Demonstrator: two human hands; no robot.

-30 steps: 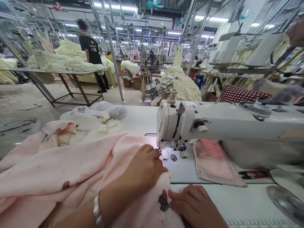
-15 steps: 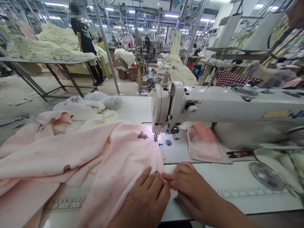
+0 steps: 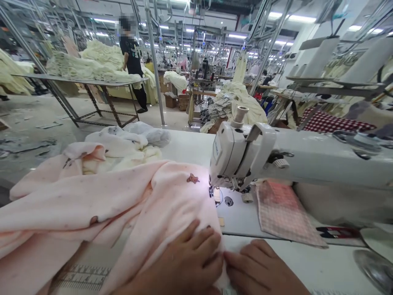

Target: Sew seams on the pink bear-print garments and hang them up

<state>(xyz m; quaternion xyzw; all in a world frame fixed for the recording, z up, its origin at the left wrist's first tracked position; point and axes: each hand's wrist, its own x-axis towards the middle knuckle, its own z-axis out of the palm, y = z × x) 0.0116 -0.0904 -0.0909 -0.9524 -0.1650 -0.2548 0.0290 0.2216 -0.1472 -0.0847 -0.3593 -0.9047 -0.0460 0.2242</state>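
Note:
Pale pink printed fabric is spread over the sewing table, and its right edge runs under the presser foot of a white sewing machine. My left hand rests on the front part of this edge with its fingers curled onto the cloth; its thumb is hidden. Beside it, my right hand is closed, its fingertips pinching the same edge. The two hands nearly touch. A small brown animal print shows on the fabric left of the lit needle area.
Right of the needle lies a pink checked cloth, with red-handled thread snips beyond it. White and cream fabric is heaped at the back left. A person stands by a table piled with cream cloth. Thread cones stand at upper right.
The view has shifted, so the machine and both hands appear lower and the background further right. Both hands stay at the fabric's edge; the cloth under the foot looks much the same.

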